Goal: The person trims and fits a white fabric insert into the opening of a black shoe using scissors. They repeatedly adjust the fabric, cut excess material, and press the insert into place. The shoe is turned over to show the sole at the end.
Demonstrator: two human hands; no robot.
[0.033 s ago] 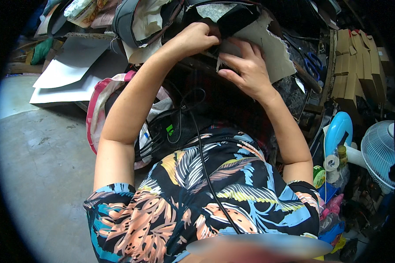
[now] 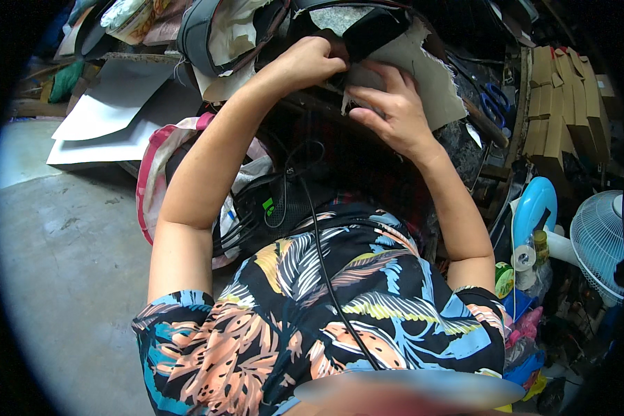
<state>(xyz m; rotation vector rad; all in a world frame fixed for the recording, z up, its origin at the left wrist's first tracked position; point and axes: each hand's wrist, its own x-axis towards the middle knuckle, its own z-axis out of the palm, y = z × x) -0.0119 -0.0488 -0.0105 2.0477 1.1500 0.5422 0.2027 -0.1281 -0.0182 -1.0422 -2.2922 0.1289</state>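
My left hand (image 2: 308, 61) is closed at the top of the view, its fingers curled down beside a dark flap (image 2: 377, 30). What they grip, if anything, is hidden by the hand itself. Close by on the right, my right hand (image 2: 394, 107) has its fingers apart and bent, lying over a cream, cloth-like sheet (image 2: 437, 90) with a ragged, frayed edge. A dark grey padded piece (image 2: 202, 35) with cream backing lies left of my left hand. Both pieces look like parts of one larger sewn item, though I cannot tell its kind.
White sheets (image 2: 111, 104) stick out at the left. A pink-rimmed cloth bag (image 2: 150, 173) sits under my left arm. Blue-handled scissors (image 2: 496, 104) lie right of the work. Folded cardboard pieces (image 2: 558, 104) and a fan (image 2: 598, 236) stand farther right. A black cable (image 2: 317, 243) hangs down my front.
My right hand has shifted very slightly, its thumb a little to the right. My left hand looks unmoved.
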